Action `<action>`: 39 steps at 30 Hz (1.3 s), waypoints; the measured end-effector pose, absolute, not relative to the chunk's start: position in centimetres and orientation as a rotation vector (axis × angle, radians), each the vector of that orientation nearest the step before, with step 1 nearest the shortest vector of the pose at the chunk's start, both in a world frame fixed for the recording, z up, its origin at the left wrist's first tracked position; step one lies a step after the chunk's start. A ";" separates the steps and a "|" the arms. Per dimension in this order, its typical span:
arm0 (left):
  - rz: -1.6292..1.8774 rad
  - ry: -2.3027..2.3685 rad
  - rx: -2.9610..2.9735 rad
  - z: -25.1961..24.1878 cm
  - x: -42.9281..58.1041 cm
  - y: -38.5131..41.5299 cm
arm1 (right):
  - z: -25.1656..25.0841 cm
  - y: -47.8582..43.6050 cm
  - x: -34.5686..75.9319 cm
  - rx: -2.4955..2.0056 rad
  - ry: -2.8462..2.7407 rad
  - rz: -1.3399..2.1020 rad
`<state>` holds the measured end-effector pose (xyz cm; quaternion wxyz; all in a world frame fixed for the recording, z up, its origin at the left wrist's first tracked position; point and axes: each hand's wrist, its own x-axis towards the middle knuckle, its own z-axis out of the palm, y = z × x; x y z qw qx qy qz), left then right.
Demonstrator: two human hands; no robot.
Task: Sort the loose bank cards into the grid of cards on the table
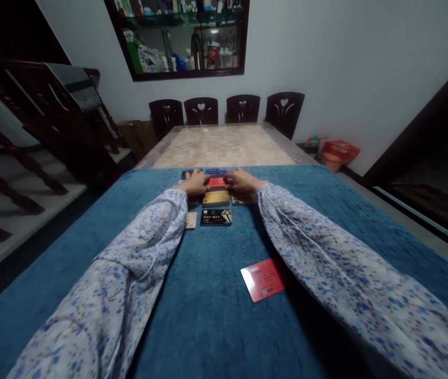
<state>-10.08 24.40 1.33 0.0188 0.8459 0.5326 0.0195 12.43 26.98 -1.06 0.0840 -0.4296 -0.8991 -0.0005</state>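
Observation:
My left hand (194, 183) and my right hand (243, 182) reach forward over rows of plastic cards. Between them lies a red card (216, 182), with the bent fingers of each hand closed at its left and right ends. Just nearer is a gold card (216, 198), and beyond is a dark blue card (216, 172). A black VIP card (216, 217) sits at the front, beside a pale card (191, 220) partly behind my left sleeve. Under my right hand shows part of another blue and yellow card (236, 200). Cards under my palms are hidden.
A loose red card (265, 279) lies close to me, partly covered by my right sleeve. Blue cloth (208, 316) covers the near part of the table; its far part is a bare patterned top (227, 143). Several dark chairs (243, 109) stand at the far end.

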 end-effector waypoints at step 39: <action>0.466 1.639 2.808 3.3 -9.6 18.1 | 1.3 21.7 14.6 -1.136 -2.593 -0.292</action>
